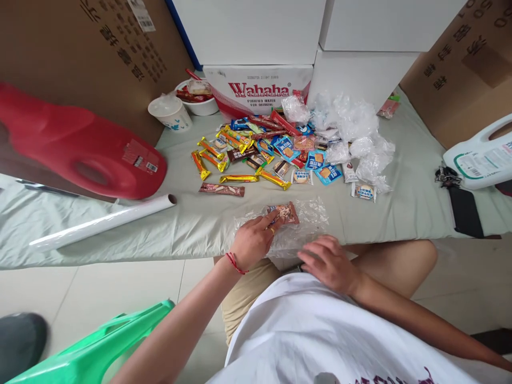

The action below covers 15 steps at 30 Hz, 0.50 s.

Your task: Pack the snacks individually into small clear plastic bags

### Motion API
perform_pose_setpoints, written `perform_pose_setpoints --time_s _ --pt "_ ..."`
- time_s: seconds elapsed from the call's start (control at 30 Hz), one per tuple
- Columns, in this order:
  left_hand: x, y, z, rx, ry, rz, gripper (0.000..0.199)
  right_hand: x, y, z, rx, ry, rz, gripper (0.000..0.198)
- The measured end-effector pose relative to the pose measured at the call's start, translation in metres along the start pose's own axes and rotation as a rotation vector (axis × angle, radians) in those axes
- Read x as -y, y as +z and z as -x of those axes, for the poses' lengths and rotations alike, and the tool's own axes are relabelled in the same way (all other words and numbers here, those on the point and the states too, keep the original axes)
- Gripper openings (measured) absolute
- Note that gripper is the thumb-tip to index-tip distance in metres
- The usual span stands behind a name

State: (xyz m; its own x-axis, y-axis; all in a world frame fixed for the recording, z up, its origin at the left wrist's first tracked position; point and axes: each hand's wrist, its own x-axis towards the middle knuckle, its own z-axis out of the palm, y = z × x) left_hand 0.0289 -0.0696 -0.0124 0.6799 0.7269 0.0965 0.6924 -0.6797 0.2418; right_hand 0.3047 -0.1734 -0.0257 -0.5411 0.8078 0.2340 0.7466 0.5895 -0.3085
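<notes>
A brown-wrapped snack point(289, 213) lies on a sheet of clear plastic film point(316, 214) at the table's front edge. My left hand point(253, 241) has its fingers closed on the snack's left end, holding it against the film. Close to the film's lower right edge is my right hand point(330, 262), its fingers loosely bent and apart, with nothing visible in them. Behind the film is a spread of wrapped snacks, including a long brown bar point(222, 190), yellow bars point(239, 178) and blue packets point(328, 174).
Crumpled clear plastic bundles point(360, 125) sit right of the snacks. A roll of film point(108, 221) and a red jug point(80, 149) lie at left, near a paper cup point(171, 113) and white bowl point(204, 106). A Wahaha carton point(260, 88) stands behind; a phone point(466, 212) is right.
</notes>
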Motion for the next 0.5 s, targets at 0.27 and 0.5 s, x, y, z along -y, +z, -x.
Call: perform_pose_setpoints --time_s 0.27,0.5 --pt "-0.006 -0.023 -0.002 0.14 -0.132 0.01 0.064 0.006 0.04 -0.033 0.088 -0.111 -0.123 0.03" --pt "-0.004 -0.033 -0.012 0.123 -0.068 0.007 0.063 0.008 -0.026 -0.097 -0.091 0.015 -0.231 0.031"
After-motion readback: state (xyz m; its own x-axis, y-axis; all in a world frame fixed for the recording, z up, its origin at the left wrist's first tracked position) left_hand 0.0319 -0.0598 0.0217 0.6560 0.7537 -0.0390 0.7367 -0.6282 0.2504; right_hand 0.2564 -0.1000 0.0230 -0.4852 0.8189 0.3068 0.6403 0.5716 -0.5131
